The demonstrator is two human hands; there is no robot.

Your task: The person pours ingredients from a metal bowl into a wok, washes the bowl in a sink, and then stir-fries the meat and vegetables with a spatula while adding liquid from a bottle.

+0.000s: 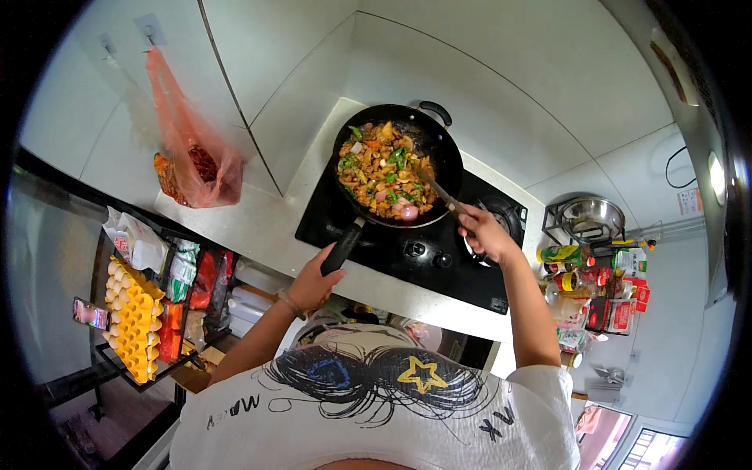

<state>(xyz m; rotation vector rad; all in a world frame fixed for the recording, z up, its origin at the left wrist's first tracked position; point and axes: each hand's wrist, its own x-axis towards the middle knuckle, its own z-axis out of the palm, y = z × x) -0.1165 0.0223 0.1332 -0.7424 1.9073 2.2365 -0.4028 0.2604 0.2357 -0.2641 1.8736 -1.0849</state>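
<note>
A black wok [449, 155] sits on the left part of the black glass gas hob [382, 238], tilted a little in view. It holds a stir-fry [385, 170] of meat pieces, green peppers and pink onion. My left hand [314, 279] grips the wok's long black handle [342, 247] near its end. In my right hand [487, 234] is the handle of a spatula [440, 191], whose blade is hidden among the food at the wok's right side. Right of the wok, partly behind my right hand, is the second burner [499, 217].
On the left stand a rack with a yellow egg tray [132, 323] and packets, and a red plastic bag [200, 158] hanging on the wall. At the right are sauce bottles [567, 255] and a steel bowl [593, 217]. A pale counter edge [376, 299] runs before me.
</note>
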